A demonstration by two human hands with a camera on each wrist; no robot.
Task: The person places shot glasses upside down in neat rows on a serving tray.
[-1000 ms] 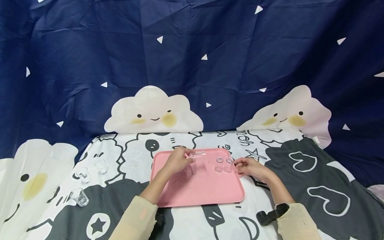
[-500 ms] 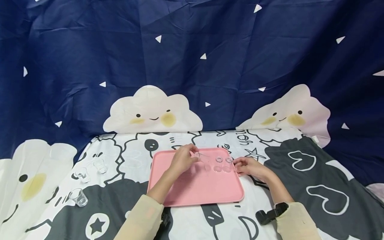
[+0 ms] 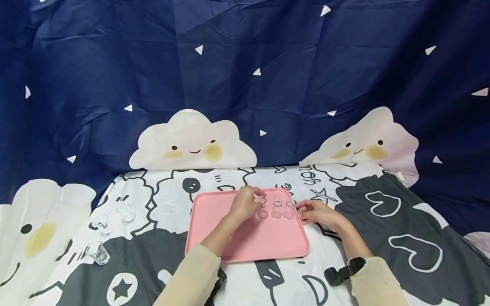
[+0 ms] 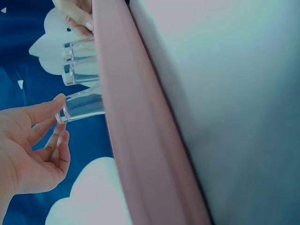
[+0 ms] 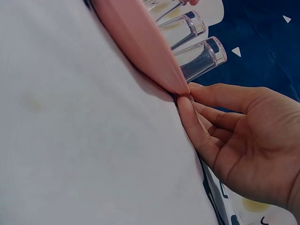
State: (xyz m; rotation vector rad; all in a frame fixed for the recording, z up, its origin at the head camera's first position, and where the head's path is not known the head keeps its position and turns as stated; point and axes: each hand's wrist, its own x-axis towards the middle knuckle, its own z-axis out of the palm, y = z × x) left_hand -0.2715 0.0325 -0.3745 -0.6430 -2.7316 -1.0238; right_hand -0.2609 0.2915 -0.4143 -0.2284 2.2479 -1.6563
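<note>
One clear glass (image 4: 86, 104) pinched in left hand (image 3: 245, 203): thumb and fingertips parted by just the width of its base, other fingers loosely bent alongside. Upside down, thick base uppermost, mouth toward pink tray (image 3: 275, 240). Slight lean in left wrist view; mouth end hidden there behind rim, so contact with tray surface impossible to tell. Position: far part of tray, right of its centre, left end of a row with middle glass (image 3: 276, 210) and right-end glass (image 3: 289, 209), both also inverted, near each other.

Right hand (image 5: 253, 136) closed on tray's right edge near far corner, rim between thumb and forefinger, other fingers curled. Right-end glass just beside, inside rim.

Left forearm slanting forward and rightward over tray, wrist bent above its surface. Right forearm outside tray, angled forward and inward from lower right. Cream sleeves (image 3: 377, 280) on both; black wrist device (image 3: 344, 271) on right.

Farther out, left of tray and well apart: three loose glasses (image 3: 98, 253) on black-and-white printed cloth (image 3: 153, 263). Behind: navy curtain (image 3: 229, 85), cloud print along bottom.
</note>
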